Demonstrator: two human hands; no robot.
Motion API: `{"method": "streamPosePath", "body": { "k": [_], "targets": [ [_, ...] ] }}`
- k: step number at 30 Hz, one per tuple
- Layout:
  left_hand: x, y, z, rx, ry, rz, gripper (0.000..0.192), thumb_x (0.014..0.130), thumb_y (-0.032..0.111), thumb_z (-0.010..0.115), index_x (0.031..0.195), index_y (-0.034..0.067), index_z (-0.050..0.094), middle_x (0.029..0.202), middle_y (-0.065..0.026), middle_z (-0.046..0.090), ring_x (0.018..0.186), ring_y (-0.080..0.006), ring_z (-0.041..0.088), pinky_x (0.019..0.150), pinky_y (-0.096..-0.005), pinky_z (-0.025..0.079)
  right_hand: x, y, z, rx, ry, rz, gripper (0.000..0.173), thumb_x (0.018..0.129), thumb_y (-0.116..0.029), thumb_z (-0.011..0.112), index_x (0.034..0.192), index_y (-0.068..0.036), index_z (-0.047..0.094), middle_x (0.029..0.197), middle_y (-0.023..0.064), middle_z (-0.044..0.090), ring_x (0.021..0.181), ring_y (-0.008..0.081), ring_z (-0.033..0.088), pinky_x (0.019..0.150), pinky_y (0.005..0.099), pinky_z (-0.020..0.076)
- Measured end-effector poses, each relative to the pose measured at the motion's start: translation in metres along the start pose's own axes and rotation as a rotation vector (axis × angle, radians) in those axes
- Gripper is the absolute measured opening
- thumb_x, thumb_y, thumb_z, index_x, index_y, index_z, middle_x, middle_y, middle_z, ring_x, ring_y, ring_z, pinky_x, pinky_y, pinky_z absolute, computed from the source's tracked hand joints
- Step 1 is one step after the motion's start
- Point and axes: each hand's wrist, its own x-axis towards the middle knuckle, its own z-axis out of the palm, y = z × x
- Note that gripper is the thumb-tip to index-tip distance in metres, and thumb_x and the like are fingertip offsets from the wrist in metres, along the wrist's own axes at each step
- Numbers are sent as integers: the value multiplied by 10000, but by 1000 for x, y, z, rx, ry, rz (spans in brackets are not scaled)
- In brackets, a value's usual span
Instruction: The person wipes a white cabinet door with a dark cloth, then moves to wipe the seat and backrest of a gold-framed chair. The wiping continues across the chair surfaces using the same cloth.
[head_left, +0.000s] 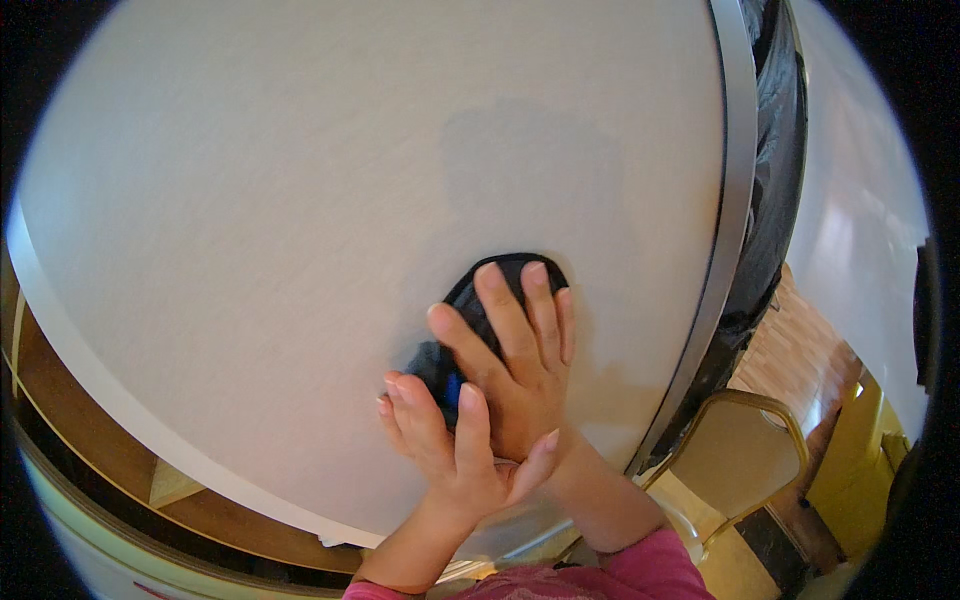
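A dark, rounded, flat item with a raised rim (463, 291), possibly a fabric pad, lies on a large off-white panel (262, 225). My right hand (521, 360) is laid flat over it, fingers spread and tips near its far rim; the thumb is hidden. At the item's near end there is a dark lump with a blue patch (453, 388). My left hand (457, 450) crosses in front of the right wrist, fingers apart and thumb out to the right. Its fingertips are near the dark lump, and whether they touch it cannot be told. Nothing is visibly gripped by it.
A grey metallic edge strip (739, 172) bounds the panel on the right, with crumpled black plastic sheeting (776, 172) beyond. A gold-framed chair (739, 442) stands at the lower right on the floor. Brown wooden framing (90, 427) shows below the panel's left edge.
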Motion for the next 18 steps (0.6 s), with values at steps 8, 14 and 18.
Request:
{"method": "streamPosePath", "body": {
  "k": [8,14,18],
  "targets": [
    [0,13,12,219,-195,8,764,946,580,552,1494,54,468,1540,-294,417,1492,-482,273,1209,-600,24,7,68,-19,-122,69,-14,630,964,-561,508,1452,-166,567,1551,163,463,1485,402,333,1207,551,175],
    [7,22,11,334,-288,-52,689,975,585,494,1424,67,566,1529,-247,464,1509,-461,246,1211,-589,13,8,95,-33,-103,66,20,867,853,-457,690,1543,-46,361,1607,262,315,1499,485,241,1200,593,144],
    [9,22,13,362,-281,-43,695,979,589,484,1415,55,573,1526,-241,470,1512,-452,244,1215,-583,19,5,98,-30,77,194,24,1044,845,-301,765,1607,-47,99,1616,331,219,1489,551,171,1176,649,122]
  ]
}}
